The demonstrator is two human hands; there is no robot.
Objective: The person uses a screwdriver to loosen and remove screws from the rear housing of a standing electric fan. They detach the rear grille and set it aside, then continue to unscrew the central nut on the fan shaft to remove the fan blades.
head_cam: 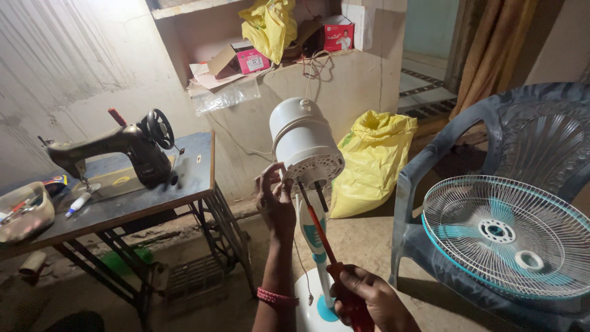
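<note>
A white fan motor housing stands on a white and teal pole, tilted with its vented face down toward me and its shaft sticking out. My left hand holds the housing's lower left edge. My right hand grips the red handle of a screwdriver, whose tip touches the vented face. The fan's round white base sits on the floor below.
A fan grille with teal blades lies on a grey plastic chair at right. A black sewing machine stands on a table at left. A yellow sack leans on the wall. Boxes fill the shelf above.
</note>
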